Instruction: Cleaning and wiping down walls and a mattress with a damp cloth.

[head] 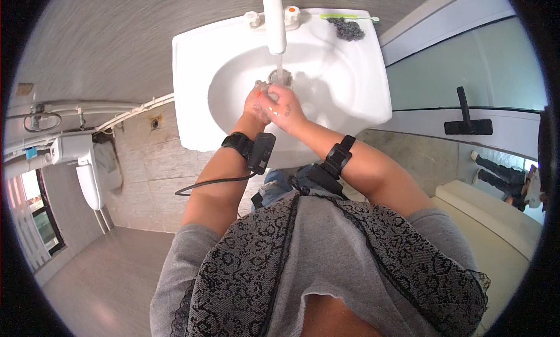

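Note:
Over the bowl of a white ceramic washbasin point(197, 96), my left hand point(255, 104) and my right hand point(282, 106) are pressed together. Water runs from a white faucet spout point(275, 26) just beyond them, close to the drain point(280, 77). Both hands look wet and soapy, with a small orange spot between them. Their fingers overlap, so whether they hold anything is hidden. Black straps with devices point(261, 152) are around both forearms. A green toothbrush point(339, 17) and a dark mesh scrubber point(350, 30) lie on the basin's back right corner.
Two tap knobs point(292, 14) flank the spout. At the left, a toilet point(89, 179) stands by the wall under white pipes point(131, 114). On the right are a glass panel point(463, 70), a black squeegee-like tool point(468, 126) and, farther off, another person point(503, 179).

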`<state>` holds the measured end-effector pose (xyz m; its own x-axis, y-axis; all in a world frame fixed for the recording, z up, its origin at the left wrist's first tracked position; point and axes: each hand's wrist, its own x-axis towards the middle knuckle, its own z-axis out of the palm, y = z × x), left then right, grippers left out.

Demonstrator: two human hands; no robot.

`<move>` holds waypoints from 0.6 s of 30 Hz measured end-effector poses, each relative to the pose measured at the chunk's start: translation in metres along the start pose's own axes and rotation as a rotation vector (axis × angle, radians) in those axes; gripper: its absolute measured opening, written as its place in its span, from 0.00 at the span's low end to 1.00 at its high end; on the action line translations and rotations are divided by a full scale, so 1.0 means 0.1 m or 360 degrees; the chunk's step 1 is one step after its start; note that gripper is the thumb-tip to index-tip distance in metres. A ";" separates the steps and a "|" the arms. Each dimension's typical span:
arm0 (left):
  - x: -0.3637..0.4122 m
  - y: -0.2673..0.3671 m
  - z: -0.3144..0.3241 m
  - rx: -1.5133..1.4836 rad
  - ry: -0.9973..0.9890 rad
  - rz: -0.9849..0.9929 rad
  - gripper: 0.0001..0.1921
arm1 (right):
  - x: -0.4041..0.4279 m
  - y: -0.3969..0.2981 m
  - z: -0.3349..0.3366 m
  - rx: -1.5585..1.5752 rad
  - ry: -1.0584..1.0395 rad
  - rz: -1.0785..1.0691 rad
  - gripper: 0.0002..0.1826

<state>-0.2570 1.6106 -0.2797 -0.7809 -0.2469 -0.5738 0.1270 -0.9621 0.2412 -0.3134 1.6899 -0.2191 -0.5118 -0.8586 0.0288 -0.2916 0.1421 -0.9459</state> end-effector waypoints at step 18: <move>-0.51 -0.03 0.43 0.0122 0.0109 0.0118 0.14 | 0.51 0.61 -0.64 -0.0335 -0.0392 0.0325 0.22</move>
<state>-0.2442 1.6306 -0.2174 -0.7271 -0.3270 -0.6037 0.1339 -0.9299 0.3425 -0.4089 1.6858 -0.2543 -0.3743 -0.8913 -0.2558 -0.3764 0.3982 -0.8366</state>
